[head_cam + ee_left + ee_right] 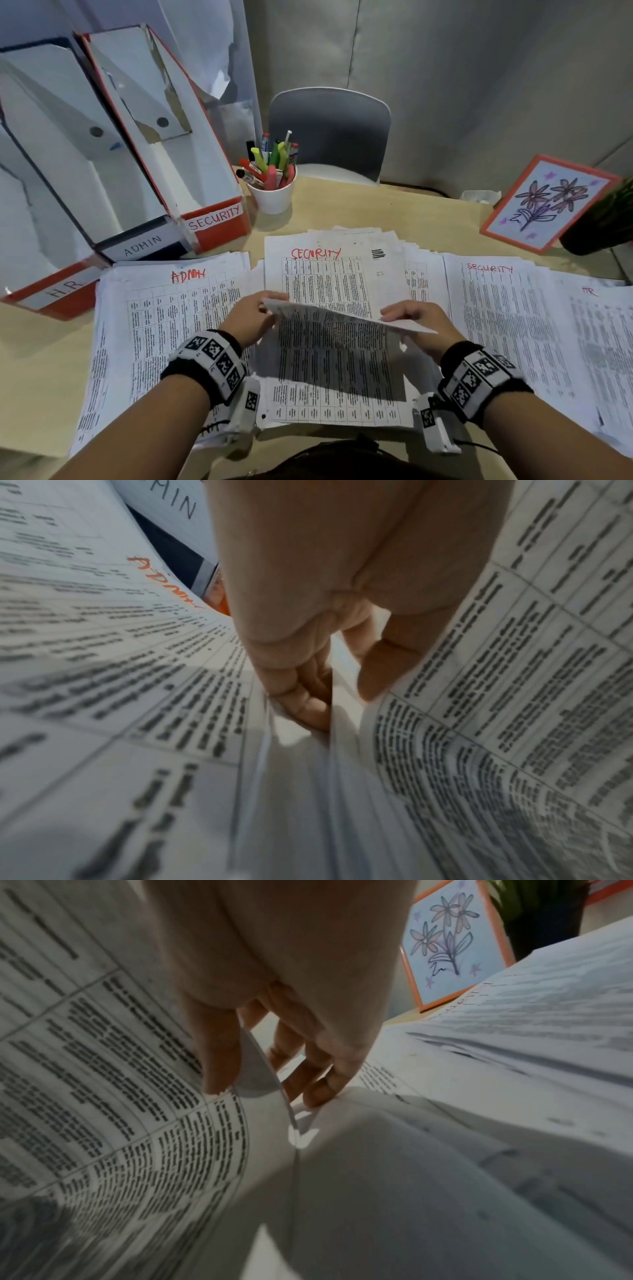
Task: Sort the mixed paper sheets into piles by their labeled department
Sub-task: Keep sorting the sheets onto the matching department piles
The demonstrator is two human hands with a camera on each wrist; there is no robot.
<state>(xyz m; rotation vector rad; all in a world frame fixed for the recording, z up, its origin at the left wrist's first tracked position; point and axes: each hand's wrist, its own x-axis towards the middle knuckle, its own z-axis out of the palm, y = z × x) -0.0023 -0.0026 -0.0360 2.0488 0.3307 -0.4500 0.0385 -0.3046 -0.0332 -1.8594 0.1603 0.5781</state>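
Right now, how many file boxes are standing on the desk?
3, in a row at the far left: the red cardboard SECURITY file box, the dark ADMIN file box beside it, and the red HR file box at the edge. More may sit beyond the frame.

**Bare forearms, banded wrists**

Both forearms are bare, with no sleeves in sight. The left hand (251,317) and the right hand (416,320) wear no gloves or rings. Just behind each hand sits a black fabric wristband (205,363) wrapped with white panels printed with black square marker codes (479,371). Under each wrist hangs a white boxy camera unit (241,416) bearing another code. A thin black cable (479,445) trails from the right unit towards the body.
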